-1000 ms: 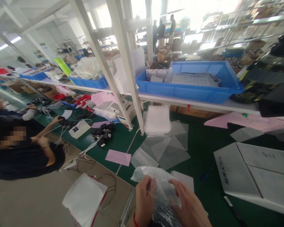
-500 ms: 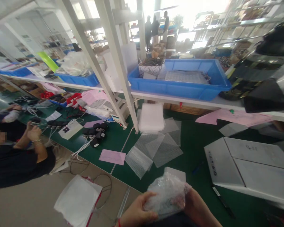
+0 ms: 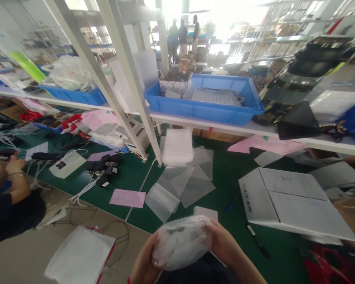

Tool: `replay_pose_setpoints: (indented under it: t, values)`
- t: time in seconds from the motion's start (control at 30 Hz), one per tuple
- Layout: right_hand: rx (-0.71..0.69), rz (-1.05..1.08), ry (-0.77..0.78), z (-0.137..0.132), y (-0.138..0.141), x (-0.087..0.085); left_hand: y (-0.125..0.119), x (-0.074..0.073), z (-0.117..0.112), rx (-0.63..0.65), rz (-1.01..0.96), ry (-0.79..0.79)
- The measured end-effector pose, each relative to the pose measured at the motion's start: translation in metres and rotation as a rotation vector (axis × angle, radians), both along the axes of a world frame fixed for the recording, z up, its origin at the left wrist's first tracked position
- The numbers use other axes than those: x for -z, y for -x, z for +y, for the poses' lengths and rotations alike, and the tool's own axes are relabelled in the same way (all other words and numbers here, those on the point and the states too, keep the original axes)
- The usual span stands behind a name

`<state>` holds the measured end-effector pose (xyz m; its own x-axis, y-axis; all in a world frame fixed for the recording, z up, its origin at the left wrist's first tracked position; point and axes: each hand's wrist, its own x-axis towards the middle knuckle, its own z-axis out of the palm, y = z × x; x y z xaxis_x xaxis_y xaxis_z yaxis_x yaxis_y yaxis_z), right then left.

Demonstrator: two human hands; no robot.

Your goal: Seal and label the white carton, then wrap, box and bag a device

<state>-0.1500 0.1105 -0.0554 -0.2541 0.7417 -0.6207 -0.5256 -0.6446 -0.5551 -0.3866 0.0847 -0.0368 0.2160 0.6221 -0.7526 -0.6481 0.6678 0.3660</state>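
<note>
Left hand point(image 3: 149, 252): closed around the left end of a bundle point(image 3: 182, 242); red band point(image 3: 129, 280) at the wrist. Right hand point(image 3: 221, 238): grasping the bundle's right end.

Head view, as it reaches my station:

Bundle, one. Clear bubble wrap, held at the near edge of the table point(image 3: 225, 173), between both hands. Contents veiled; I cannot tell what they are.

White block point(image 3: 205, 213), one. On the table, just beyond the bundle.

Bubble sheets point(image 3: 197, 189), several. Overlapping, farther off; a white stack point(image 3: 177, 146) lies at their far end.

Pink slip point(image 3: 127, 198), one. Flat, left of the sheets.

Black units point(image 3: 106, 167), a cluster. Farther left, with white cables point(image 3: 84, 189).

Co-worker's hand point(image 3: 16, 165). Far left, near a dark item too small for me to identify.

Blue pen point(image 3: 231, 206), one. Right of the block.

White carton point(image 3: 296, 197), one. Right side, handwriting on top; black tool point(image 3: 258, 240) on its near side.

Blue bin point(image 3: 204, 112), one. Far, on the shelf point(image 3: 337, 146).
</note>
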Motion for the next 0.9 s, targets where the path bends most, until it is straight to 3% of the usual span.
replay_pose_setpoints:
  t: [0.07,0.13,0.2,0.27,0.37,0.47,0.53,0.6,0.73,0.83,0.9]
  values:
    - [0.099,0.21,0.143,0.003,0.001,-0.002,0.0,0.0,0.0,0.181,0.11,-0.129]
    - [0.101,0.266,0.22,0.003,0.003,-0.009,-0.001,0.004,0.002,0.297,0.341,-0.225]
    - [0.032,0.22,0.187,-0.002,0.006,-0.017,-0.001,0.012,0.006,0.25,0.616,-0.24]
    - [-0.129,0.124,0.048,-0.007,0.008,-0.024,0.0,0.018,0.008,0.151,0.73,-0.237]
    - [-0.334,-0.255,-0.2,-0.011,0.007,-0.022,0.002,0.017,0.004,0.105,0.502,-0.169]
    - [-0.278,-0.716,-0.365,-0.006,0.002,-0.009,-0.002,0.006,-0.004,0.064,0.281,-0.085]
    - [-0.184,-0.789,-0.404,-0.002,0.0,0.002,-0.006,-0.002,-0.008,0.034,0.205,-0.051]
    - [-0.112,-0.594,-0.282,0.0,0.001,0.009,-0.01,-0.008,-0.009,0.015,0.099,-0.02]
    - [0.009,0.138,0.127,0.002,0.003,0.005,-0.007,-0.012,-0.011,0.025,-0.079,-0.075]
    - [0.043,0.496,0.244,-0.001,0.004,-0.008,-0.001,-0.009,-0.016,0.067,-0.096,-0.187]
    - [-0.019,0.656,0.302,-0.006,0.006,-0.016,-0.002,-0.008,-0.017,0.052,-0.071,-0.197]
